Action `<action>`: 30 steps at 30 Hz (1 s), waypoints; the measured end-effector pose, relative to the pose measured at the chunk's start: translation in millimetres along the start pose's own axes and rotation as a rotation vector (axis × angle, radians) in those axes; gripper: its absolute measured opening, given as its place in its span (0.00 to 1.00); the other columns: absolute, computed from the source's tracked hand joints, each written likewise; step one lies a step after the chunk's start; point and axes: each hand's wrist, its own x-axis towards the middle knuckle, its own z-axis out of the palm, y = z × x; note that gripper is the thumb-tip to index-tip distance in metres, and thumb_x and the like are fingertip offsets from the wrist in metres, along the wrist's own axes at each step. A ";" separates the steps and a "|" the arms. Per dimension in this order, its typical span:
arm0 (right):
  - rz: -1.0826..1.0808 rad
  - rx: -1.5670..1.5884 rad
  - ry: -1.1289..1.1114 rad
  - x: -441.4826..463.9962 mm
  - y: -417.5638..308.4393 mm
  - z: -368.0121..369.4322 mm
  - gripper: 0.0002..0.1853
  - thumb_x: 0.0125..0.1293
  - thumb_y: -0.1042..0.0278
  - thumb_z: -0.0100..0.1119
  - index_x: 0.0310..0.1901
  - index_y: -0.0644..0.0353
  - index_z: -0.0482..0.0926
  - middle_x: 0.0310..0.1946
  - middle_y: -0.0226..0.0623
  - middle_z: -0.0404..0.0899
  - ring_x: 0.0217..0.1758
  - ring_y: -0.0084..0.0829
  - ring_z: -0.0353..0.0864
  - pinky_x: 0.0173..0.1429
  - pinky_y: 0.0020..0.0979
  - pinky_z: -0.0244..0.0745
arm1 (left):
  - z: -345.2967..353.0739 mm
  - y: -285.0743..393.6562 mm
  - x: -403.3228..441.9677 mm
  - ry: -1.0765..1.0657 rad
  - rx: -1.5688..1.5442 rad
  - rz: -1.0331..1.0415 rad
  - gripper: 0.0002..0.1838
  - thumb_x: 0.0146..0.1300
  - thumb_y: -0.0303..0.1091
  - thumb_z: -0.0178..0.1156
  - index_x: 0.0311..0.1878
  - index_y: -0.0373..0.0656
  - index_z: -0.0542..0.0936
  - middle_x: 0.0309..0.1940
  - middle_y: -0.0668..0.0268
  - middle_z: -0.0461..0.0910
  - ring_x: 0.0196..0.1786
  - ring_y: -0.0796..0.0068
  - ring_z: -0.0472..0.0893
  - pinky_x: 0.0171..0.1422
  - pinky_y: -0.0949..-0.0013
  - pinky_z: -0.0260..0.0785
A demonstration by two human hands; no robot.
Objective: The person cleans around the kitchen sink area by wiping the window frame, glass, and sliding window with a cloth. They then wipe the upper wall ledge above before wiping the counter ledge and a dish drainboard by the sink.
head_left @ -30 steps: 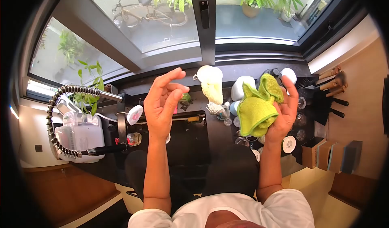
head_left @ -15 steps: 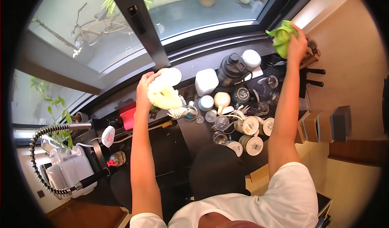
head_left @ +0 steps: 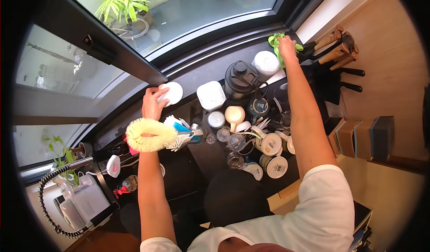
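- clearly, the right hand (head_left: 287, 49) clutches a crumpled green cloth (head_left: 274, 40) near the end of the smooth dark windowsill (head_left: 191, 81), beside a round white container (head_left: 265, 64)
- the left hand (head_left: 152, 102), fingers bent, touches a white disc (head_left: 172, 94); whether it grips, i cannot tell
- a fluffy yellow brush (head_left: 144, 146) curves into a loop

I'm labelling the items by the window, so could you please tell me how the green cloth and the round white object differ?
Colour: the green cloth is bright green; the round white object is white. Shape: the cloth is crumpled; the object has a smooth circular outline. Place: the cloth is at the right grip, the object at the left grip. Both are beside the window.
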 end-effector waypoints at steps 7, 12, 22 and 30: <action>-0.134 0.549 0.219 26.6 -6.8 -47.0 0.18 0.53 0.75 0.60 0.48 0.52 0.84 0.44 0.49 0.81 0.47 0.48 0.81 0.56 0.39 0.74 | -12.5 26.1 0.4 0.080 0.298 0.108 0.19 0.52 0.36 0.68 0.51 0.58 0.84 0.47 0.66 0.78 0.49 0.63 0.77 0.51 0.63 0.70; -0.461 0.228 0.044 48.5 13.1 5.8 0.24 0.61 0.70 0.59 0.61 0.42 0.76 0.63 0.41 0.71 0.62 0.48 0.72 0.68 0.38 0.67 | -28.2 64.9 31.7 -0.009 0.200 0.315 0.24 0.55 0.33 0.66 0.58 0.55 0.79 0.48 0.67 0.79 0.51 0.62 0.78 0.50 0.64 0.74; -0.489 0.109 -0.193 78.1 6.0 -6.6 0.24 0.59 0.74 0.54 0.59 0.49 0.77 0.54 0.43 0.77 0.61 0.46 0.73 0.65 0.41 0.67 | 45.8 42.4 102.9 -0.041 0.333 0.578 0.38 0.52 0.24 0.65 0.69 0.43 0.64 0.64 0.57 0.69 0.65 0.56 0.70 0.68 0.60 0.64; -1.010 0.199 -0.640 46.7 -156.8 -27.5 0.26 0.61 0.66 0.55 0.64 0.49 0.71 0.49 0.46 0.77 0.54 0.49 0.76 0.58 0.42 0.70 | 63.0 35.9 116.9 -0.120 0.286 0.492 0.39 0.55 0.20 0.59 0.72 0.49 0.61 0.66 0.56 0.68 0.65 0.56 0.70 0.68 0.58 0.63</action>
